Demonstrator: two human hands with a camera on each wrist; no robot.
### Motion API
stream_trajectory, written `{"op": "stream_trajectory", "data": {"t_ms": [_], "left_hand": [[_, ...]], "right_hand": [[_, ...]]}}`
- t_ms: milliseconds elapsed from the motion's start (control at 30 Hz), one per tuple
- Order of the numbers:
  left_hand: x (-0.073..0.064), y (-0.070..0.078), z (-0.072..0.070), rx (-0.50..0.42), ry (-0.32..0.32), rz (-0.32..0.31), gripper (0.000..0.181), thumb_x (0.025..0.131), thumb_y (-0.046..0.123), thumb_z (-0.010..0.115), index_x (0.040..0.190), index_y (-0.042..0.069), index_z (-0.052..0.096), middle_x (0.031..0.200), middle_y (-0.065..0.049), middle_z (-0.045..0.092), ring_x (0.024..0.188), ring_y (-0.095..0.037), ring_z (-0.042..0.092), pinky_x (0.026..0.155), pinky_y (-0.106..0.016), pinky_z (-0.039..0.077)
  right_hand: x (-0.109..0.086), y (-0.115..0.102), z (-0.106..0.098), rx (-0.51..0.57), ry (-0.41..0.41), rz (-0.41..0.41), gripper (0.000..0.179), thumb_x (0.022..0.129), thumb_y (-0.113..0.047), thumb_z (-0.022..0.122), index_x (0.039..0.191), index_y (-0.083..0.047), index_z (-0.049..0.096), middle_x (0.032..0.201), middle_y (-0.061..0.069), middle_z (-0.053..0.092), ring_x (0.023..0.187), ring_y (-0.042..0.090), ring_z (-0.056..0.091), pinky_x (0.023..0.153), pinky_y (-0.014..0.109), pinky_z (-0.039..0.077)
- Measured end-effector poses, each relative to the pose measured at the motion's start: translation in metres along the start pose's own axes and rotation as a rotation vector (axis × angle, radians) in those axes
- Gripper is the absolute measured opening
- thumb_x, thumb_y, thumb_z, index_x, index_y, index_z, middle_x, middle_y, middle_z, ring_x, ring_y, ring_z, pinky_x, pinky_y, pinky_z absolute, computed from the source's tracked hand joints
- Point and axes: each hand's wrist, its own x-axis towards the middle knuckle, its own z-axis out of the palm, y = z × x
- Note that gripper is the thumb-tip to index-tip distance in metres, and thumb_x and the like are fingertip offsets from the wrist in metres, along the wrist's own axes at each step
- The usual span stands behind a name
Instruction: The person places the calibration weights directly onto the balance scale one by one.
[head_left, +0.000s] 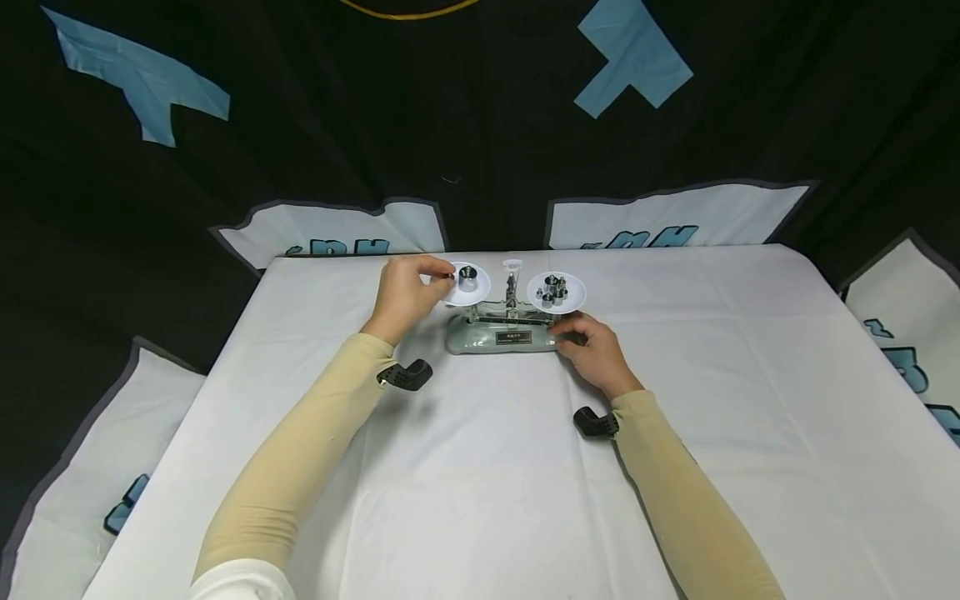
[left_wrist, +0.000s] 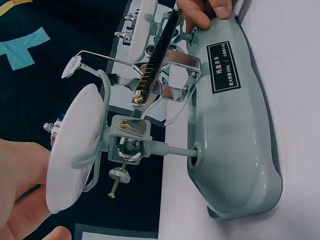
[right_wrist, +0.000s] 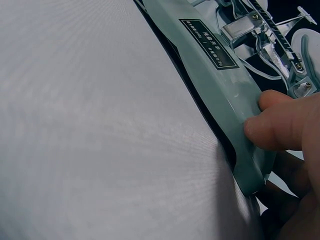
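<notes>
A pale green balance scale [head_left: 501,336] stands near the table's far edge, with a white pan at each end. At the left pan [head_left: 480,293], my left hand [head_left: 408,293] pinches a small dark metal weight [head_left: 452,277] at the rim; it is tiny here and hidden in the left wrist view. Beside it on that pan stands a larger shiny weight [head_left: 467,278]. Several metal weights [head_left: 553,288] of different sizes stand on the right pan [head_left: 576,293]. My right hand [head_left: 596,354] grips the right end of the green base [right_wrist: 235,95], thumb on its front face.
White cloth covers the table [head_left: 465,500]. Behind it hangs a black curtain [head_left: 375,108] with blue patches. The pans' metal arms, a ruled beam [left_wrist: 159,52] and an adjusting screw [left_wrist: 119,175] stick out above the base.
</notes>
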Motion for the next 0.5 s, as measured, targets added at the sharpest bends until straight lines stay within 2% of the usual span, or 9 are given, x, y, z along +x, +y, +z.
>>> {"op": "stream_trajectory", "data": {"t_ms": [500], "left_hand": [[-0.0020,-0.0019,0.0028,-0.003,-0.023,-0.007,0.022,0.087,0.003,0.071,0.108,0.000,0.077,0.107,-0.017,0.078,0.103,-0.032,0.068,0.093,-0.043,0.049]], "right_hand": [[0.0004,-0.0001,0.0006,-0.008,-0.002,0.011,0.019,0.091,0.000,0.064,0.108,0.001,0.073,0.140,0.018,0.062,0.144,0.038,0.047,0.126,0.051,0.030]]}}
